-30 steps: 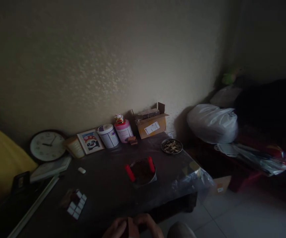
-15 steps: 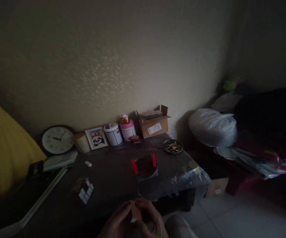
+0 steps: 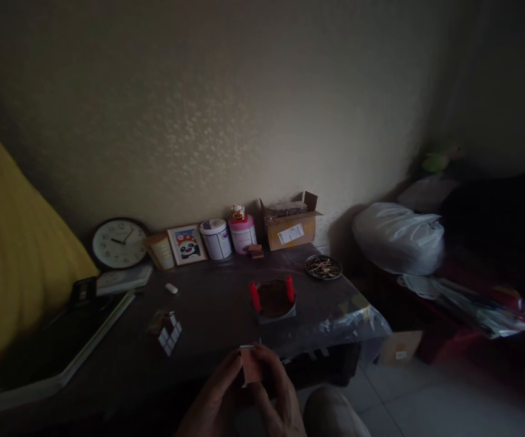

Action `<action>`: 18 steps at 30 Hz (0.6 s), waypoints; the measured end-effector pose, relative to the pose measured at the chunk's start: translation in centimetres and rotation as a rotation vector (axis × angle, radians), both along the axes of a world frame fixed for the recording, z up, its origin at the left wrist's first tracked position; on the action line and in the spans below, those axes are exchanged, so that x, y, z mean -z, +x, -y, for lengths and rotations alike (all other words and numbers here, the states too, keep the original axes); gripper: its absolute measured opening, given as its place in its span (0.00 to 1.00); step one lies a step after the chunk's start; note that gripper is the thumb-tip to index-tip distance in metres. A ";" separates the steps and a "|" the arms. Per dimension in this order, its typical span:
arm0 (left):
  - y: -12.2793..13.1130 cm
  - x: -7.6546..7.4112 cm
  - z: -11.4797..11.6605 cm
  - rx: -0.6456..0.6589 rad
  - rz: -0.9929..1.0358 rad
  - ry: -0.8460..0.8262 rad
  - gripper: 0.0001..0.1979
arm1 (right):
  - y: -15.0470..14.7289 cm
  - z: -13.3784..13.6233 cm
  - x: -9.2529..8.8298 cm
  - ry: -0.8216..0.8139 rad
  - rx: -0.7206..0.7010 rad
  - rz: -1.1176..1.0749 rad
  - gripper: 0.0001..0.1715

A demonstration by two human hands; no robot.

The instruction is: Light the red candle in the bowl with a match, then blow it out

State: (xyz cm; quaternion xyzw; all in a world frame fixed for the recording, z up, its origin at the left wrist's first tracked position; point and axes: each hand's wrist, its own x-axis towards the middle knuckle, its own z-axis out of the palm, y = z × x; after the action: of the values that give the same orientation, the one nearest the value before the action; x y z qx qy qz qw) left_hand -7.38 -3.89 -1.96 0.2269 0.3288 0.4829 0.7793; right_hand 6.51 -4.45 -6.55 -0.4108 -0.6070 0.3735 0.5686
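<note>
A small brown card-like piece (image 3: 250, 365) is held upright between both my hands near the bottom middle of the view. My left hand (image 3: 219, 394) pinches its left side and my right hand (image 3: 277, 391) grips its right side. They hover over the near edge of a dark low table (image 3: 207, 321). Just beyond them stands a round metal pot with two red handles (image 3: 274, 298). A cube puzzle with white faces (image 3: 169, 331) lies to the left of my hands.
Along the wall stand a clock (image 3: 119, 244), a panda picture frame (image 3: 187, 244), two tubs (image 3: 230, 235) and a cardboard box (image 3: 291, 227). A dish of sticks (image 3: 323, 267) sits at the table's right. A white bag (image 3: 399, 237) lies right; yellow fabric (image 3: 11, 255) left.
The view has tilted and shifted, so the table things sit further right and higher. My hands have come further up into view with the brown piece held between them.
</note>
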 end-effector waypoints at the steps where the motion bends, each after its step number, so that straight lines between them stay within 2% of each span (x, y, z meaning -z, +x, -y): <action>1: 0.0 0.0 0.1 -0.009 -0.001 0.012 0.15 | -0.2 0.0 0.0 -0.017 -0.004 0.000 0.23; 12: -0.3 0.0 -0.1 -0.026 0.040 0.076 0.17 | -1.7 -0.6 -0.6 0.028 -0.002 -0.049 0.25; 18: -0.6 0.2 0.0 -0.025 0.093 0.089 0.19 | -1.1 -0.8 -1.8 0.029 -0.091 -0.016 0.24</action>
State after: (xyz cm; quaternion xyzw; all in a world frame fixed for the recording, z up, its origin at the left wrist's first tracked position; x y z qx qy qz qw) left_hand -8.01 -3.93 -2.11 0.2347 0.2731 0.5166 0.7768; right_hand 5.40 -3.64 -4.72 -0.3715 -0.6258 0.3935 0.5617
